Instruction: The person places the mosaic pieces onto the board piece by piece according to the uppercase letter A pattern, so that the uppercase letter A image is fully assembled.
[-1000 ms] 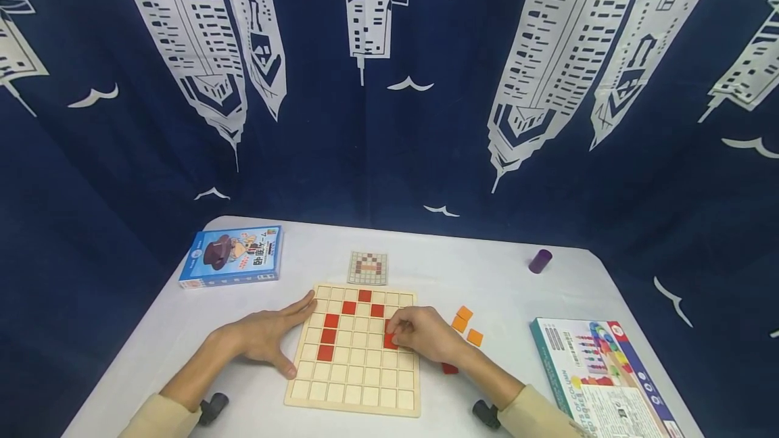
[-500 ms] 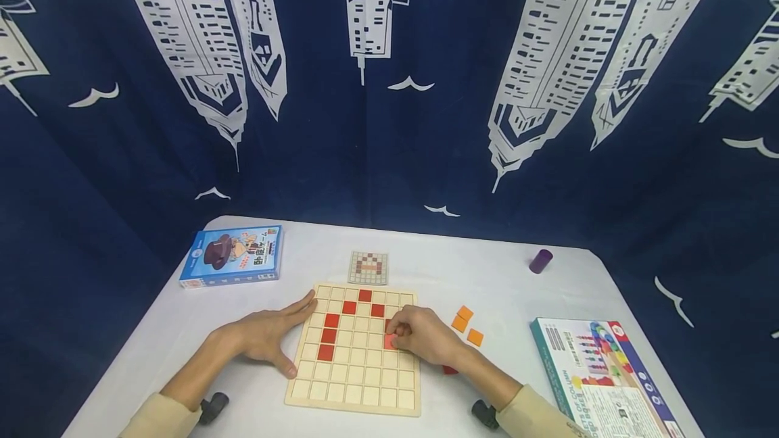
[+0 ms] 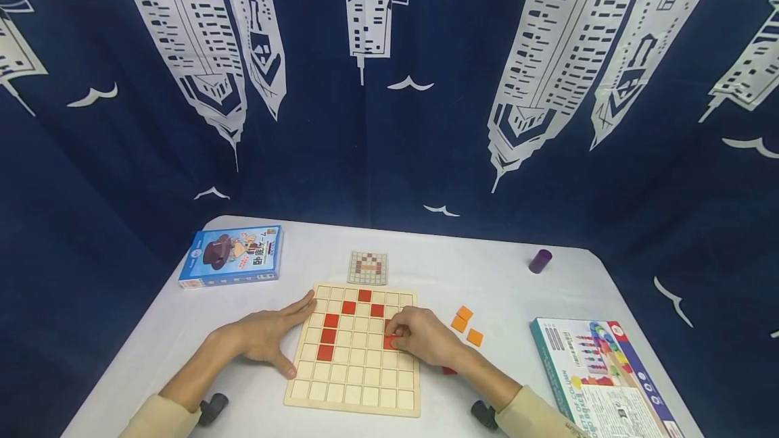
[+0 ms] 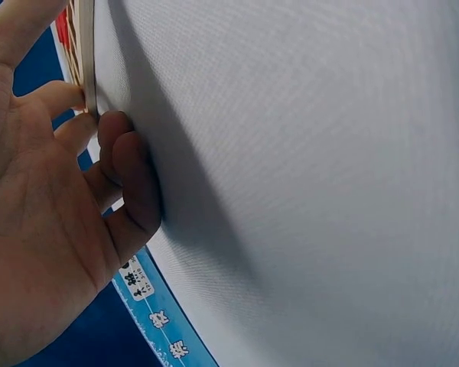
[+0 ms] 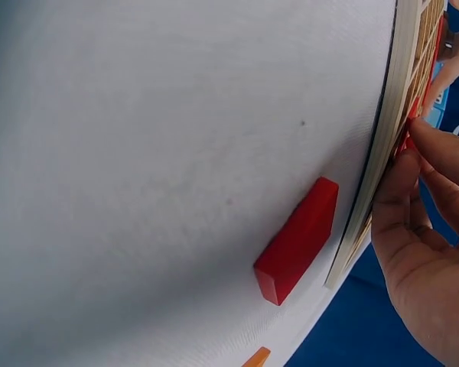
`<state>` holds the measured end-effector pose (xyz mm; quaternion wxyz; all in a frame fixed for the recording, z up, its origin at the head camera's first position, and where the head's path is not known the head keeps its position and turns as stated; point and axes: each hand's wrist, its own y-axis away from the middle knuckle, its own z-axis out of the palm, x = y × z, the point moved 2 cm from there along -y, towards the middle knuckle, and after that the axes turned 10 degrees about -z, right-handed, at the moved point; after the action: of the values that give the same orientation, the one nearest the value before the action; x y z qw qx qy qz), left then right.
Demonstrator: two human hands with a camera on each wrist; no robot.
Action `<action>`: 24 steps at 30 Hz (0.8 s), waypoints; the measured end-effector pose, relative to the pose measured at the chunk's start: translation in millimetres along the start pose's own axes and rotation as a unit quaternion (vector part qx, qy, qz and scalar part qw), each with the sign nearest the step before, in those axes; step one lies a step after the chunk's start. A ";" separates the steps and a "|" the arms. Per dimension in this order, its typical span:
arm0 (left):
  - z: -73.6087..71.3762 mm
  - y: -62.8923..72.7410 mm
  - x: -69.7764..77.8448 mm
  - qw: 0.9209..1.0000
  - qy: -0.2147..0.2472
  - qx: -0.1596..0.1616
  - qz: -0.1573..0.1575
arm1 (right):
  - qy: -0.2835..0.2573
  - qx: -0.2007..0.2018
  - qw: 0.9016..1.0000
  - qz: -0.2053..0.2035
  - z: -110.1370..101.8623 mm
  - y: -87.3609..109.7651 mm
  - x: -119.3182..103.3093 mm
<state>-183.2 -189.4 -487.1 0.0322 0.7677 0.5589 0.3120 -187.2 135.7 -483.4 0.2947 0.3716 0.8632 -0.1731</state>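
A pale wooden grid board (image 3: 353,395) lies on the white table, with several red square tiles (image 3: 328,336) set in its cells in an arch shape. My left hand (image 3: 268,335) spreads along the board's left edge, thumb low and fingers near the upper corner. At the right side of the grid, my right hand (image 3: 426,336) pinches a red tile (image 3: 389,343) at a cell, fingertips partly covering it. Another red tile (image 5: 298,241) lies loose on the table beside the board, half hidden under the right wrist in the head view.
Several orange tiles (image 3: 475,337) lie right of the board. A small pattern card (image 3: 368,268) sits just beyond it. A blue box (image 3: 231,257) is at the back left, a purple cylinder (image 3: 540,261) at the back right, and a white game box (image 3: 608,380) at the right.
The red tile under my right fingers shifts slightly in tilt, its surface looking brighter half a second ago. My left hand stays still.
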 end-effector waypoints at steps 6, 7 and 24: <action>0.1 -0.1 0.3 1.000 0.000 0.001 -0.002 | 0.002 -0.003 1.000 -0.002 0.0 0.0 -0.4; 0.2 -0.2 0.2 1.000 -0.001 0.001 -0.002 | 0.003 -0.003 1.000 -0.002 0.1 0.0 -0.1; -0.6 -0.7 -0.3 1.000 -0.002 -0.001 0.005 | -0.009 -0.007 1.000 0.026 -28.1 27.0 15.3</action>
<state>-184.1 -189.6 -487.1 0.0327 0.7712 0.5542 0.3115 -186.2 176.4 -473.8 0.3094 0.3902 0.8518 -0.1624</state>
